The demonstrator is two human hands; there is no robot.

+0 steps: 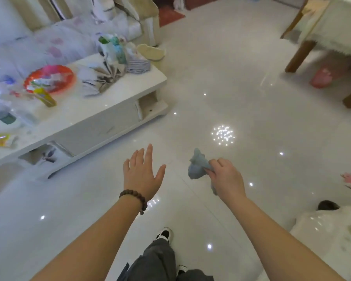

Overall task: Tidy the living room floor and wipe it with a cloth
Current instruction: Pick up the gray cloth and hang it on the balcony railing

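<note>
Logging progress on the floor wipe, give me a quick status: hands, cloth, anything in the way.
Left hand open, empty. Right hand pinching blue cloth, held above floor. Pink slipper under table ahead right.

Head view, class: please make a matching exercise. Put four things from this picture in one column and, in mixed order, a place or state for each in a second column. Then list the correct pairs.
Column 1
1. cloth
2. left hand
3. red plate
4. pink slipper

Column 2
A. on the white table
B. on the floor under a wooden-legged seat
C. gripped by the right hand
D. open, fingers spread, holding nothing

Pairs: 1-C, 2-D, 3-A, 4-B
</note>
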